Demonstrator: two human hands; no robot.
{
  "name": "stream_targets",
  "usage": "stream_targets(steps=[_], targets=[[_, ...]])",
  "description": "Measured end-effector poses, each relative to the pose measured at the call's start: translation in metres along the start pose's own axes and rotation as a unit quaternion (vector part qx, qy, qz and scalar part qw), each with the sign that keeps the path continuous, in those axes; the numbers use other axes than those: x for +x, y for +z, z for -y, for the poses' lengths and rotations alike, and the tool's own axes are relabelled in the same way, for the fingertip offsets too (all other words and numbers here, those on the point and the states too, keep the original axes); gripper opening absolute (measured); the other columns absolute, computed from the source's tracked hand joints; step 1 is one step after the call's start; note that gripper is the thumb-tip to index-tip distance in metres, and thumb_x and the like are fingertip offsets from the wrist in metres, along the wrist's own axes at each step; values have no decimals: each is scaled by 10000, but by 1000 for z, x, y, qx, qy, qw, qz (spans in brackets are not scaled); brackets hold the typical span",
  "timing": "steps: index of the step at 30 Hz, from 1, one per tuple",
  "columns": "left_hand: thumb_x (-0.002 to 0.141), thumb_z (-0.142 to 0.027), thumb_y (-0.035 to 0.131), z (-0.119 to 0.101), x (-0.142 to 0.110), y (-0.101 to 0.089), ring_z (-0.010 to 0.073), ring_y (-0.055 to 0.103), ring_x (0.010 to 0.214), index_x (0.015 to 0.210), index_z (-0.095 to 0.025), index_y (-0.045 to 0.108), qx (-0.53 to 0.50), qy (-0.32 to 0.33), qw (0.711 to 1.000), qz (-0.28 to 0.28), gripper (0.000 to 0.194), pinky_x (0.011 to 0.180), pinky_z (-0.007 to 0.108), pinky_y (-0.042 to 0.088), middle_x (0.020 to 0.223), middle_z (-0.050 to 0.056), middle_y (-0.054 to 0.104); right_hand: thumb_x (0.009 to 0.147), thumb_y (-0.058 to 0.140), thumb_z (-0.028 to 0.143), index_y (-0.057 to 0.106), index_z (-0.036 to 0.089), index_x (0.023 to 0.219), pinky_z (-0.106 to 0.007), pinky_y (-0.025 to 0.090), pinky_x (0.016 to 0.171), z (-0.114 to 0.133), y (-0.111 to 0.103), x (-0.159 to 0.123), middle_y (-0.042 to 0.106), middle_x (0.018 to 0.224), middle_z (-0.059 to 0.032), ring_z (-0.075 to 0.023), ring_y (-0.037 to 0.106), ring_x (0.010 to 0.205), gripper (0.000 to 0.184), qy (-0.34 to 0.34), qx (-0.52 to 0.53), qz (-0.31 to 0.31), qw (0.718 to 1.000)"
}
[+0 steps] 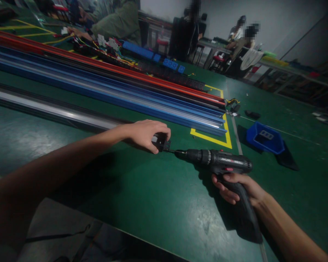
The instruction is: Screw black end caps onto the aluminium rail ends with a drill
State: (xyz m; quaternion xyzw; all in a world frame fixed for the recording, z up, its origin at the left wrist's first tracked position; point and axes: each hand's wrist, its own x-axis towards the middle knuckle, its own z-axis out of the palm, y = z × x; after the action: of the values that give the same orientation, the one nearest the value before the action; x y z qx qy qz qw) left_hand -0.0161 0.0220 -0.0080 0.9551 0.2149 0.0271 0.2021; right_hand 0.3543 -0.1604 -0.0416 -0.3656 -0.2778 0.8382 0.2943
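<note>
My right hand [235, 187] is wrapped round the handle of a black cordless drill [224, 162], whose bit points left. The bit's tip meets a small black end piece [165, 145] at the end of a long dark metal profile [79, 117]. Around that profile end my left hand [147, 134] is closed, thumb on the near side and fingers over the far side. Whether the bit sits in a screw is too small to tell.
Behind lie blue profiles [153, 105] and orange profiles [112, 67], with wiring and blue boxes [169, 64] beyond. A blue bin [265, 138] stands at right on the green table [153, 203]. Yellow tape [213, 140] marks the surface. Other people are in the background.
</note>
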Motion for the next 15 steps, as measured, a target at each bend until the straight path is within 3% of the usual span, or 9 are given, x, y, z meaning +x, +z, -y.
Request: stream_targets(steps=[15], targets=[[718, -477, 777, 0, 0, -1, 220, 607, 1006, 1112, -287, 621, 3, 6, 1000, 3, 464, 820, 291, 396, 1128, 10, 659, 925, 670, 290, 735, 64, 1043, -187, 519, 471, 0, 0, 0, 649, 790, -55, -36, 497, 428, 263, -5, -3, 10, 1000]])
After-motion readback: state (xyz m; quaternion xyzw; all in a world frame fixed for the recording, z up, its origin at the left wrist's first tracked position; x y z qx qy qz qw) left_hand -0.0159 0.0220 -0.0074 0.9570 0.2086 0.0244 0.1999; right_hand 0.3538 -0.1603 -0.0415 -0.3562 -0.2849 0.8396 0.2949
